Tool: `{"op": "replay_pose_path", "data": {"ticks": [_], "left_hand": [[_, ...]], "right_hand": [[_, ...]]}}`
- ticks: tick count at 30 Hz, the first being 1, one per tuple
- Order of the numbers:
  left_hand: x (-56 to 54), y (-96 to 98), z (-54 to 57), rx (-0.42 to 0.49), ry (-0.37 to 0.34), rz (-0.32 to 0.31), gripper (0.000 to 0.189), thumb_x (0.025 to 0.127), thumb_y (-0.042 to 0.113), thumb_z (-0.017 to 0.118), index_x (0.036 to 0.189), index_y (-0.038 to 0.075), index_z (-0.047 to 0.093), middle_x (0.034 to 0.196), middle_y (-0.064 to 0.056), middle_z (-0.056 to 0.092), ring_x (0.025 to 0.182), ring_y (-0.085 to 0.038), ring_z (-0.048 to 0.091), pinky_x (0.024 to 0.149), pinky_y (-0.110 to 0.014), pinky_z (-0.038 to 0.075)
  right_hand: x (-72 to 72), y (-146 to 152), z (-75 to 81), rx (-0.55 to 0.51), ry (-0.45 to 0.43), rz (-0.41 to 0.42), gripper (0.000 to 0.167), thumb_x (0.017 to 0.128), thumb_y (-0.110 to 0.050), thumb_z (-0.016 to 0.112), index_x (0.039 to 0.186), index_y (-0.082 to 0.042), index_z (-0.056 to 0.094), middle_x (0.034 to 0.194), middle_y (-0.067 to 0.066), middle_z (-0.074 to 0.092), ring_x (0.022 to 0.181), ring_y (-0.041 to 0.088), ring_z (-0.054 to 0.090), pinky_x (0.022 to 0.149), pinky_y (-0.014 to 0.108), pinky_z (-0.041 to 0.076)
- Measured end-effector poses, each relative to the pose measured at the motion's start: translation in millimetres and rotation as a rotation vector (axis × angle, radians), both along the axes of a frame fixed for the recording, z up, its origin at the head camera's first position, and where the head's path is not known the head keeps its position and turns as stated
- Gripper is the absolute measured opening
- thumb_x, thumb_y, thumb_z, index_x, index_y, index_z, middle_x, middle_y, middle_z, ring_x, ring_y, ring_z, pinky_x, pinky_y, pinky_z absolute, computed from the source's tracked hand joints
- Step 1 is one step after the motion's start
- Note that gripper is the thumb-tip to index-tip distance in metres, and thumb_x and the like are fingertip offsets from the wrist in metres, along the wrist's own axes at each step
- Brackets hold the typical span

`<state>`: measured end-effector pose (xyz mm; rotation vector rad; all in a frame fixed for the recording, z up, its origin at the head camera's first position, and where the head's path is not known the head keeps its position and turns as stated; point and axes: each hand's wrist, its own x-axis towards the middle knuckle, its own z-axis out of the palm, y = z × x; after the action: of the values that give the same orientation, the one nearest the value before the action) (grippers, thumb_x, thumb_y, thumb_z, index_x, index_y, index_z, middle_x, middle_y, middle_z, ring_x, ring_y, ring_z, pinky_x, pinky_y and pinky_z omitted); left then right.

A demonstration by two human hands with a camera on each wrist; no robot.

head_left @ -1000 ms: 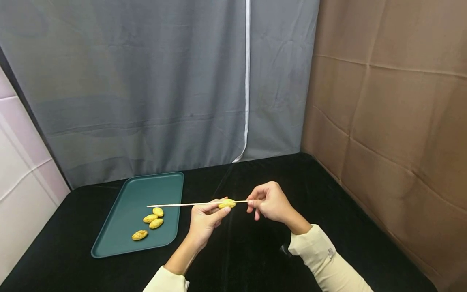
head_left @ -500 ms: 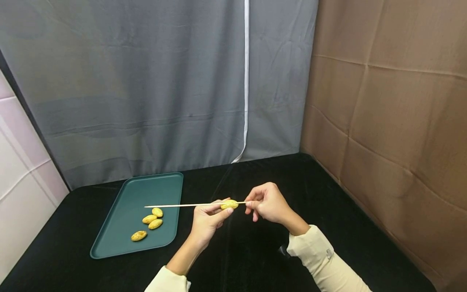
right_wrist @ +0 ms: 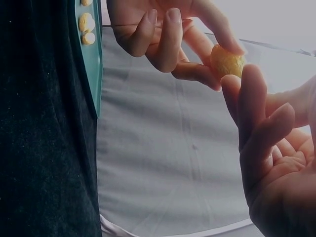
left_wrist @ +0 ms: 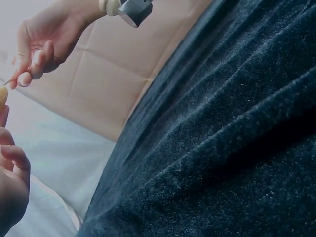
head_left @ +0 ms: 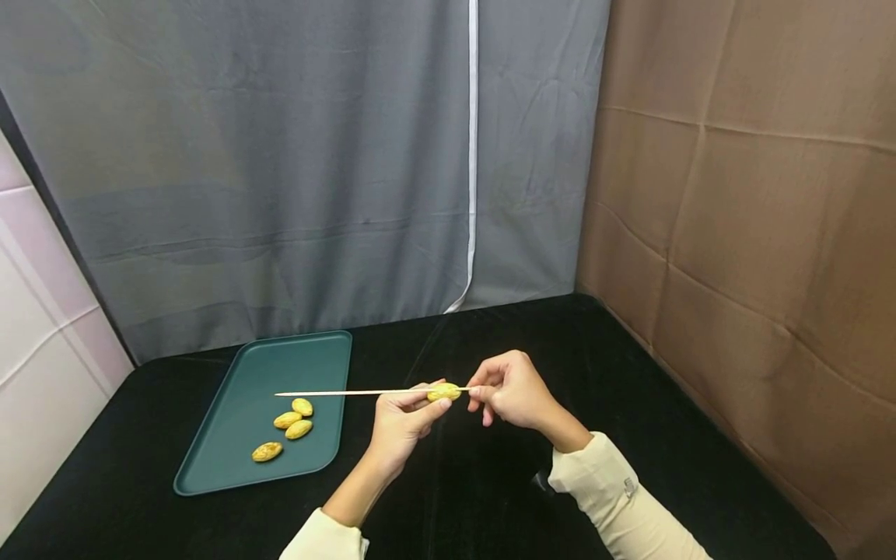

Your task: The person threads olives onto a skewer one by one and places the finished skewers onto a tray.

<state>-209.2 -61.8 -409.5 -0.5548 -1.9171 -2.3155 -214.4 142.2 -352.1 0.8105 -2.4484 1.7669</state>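
Observation:
In the head view my left hand (head_left: pixel 399 424) pinches a mottled yellow oval piece (head_left: pixel 444 391), fruit-like in look, between thumb and fingers. A thin pale wooden skewer (head_left: pixel 329 393) runs level through or along this piece; which of the two I cannot tell. Its long end points left, over the tray. My right hand (head_left: pixel 514 389) pinches the short right end of the skewer, very near the piece. The right wrist view shows the yellow piece (right_wrist: pixel 227 61) between the fingertips of both hands. Only a sliver of it appears at the left edge of the left wrist view.
A green rectangular tray (head_left: pixel 231 467) lies on the black-clothed table (head_left: pixel 476 505), left of my hands. Several more yellow oval pieces (head_left: pixel 299 429) lie on it. A grey curtain (head_left: pixel 315 194) hangs behind the table, and a brown cloth (head_left: pixel 756 233) on the right.
The left hand and yellow piece have shifted slightly right, while the right hand and skewer have moved a little left. The bare skewer between piece and right fingertips has shortened. The tray pieces are unchanged.

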Motion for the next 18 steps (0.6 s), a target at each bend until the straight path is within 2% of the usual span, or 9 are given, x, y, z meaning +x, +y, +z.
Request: {"op": "replay_pose_path", "data": {"ticks": [8, 15, 18], "left_hand": [[0.1, 2.0, -1.0, 0.000, -0.006, -0.011, 0.032, 0.085, -0.002, 0.074, 0.114, -0.014, 0.066, 0.092, 0.000, 0.072, 0.049, -0.006, 0.040, 0.047, -0.017, 0.034], [-0.6, 3.6, -2.4, 0.010, 0.006, -0.027, 0.040, 0.084, 0.008, 0.079, 0.114, -0.014, 0.066, 0.092, -0.004, 0.070, 0.050, -0.006, 0.039, 0.047, -0.017, 0.034], [-0.7, 4.4, -2.9, 0.008, -0.002, -0.024, 0.038, 0.085, 0.006, 0.078, 0.115, -0.015, 0.066, 0.092, -0.003, 0.070, 0.050, -0.006, 0.039, 0.047, -0.017, 0.034]], "right_hand": [[0.6, -1.3, 0.1, 0.000, 0.005, 0.006, 0.009, 0.085, 0.012, 0.066, 0.080, 0.006, 0.071, 0.066, 0.013, 0.069, 0.044, 0.020, 0.061, 0.045, 0.028, 0.052], [-1.1, -0.9, -1.3, 0.022, 0.008, 0.002, 0.010, 0.086, 0.011, 0.066, 0.079, 0.006, 0.071, 0.066, 0.012, 0.069, 0.044, 0.020, 0.062, 0.048, 0.047, 0.055], [-1.6, -0.7, -1.6, 0.022, 0.005, 0.006, 0.009, 0.086, 0.010, 0.067, 0.079, 0.006, 0.071, 0.066, 0.012, 0.069, 0.045, 0.020, 0.062, 0.048, 0.046, 0.055]]}}
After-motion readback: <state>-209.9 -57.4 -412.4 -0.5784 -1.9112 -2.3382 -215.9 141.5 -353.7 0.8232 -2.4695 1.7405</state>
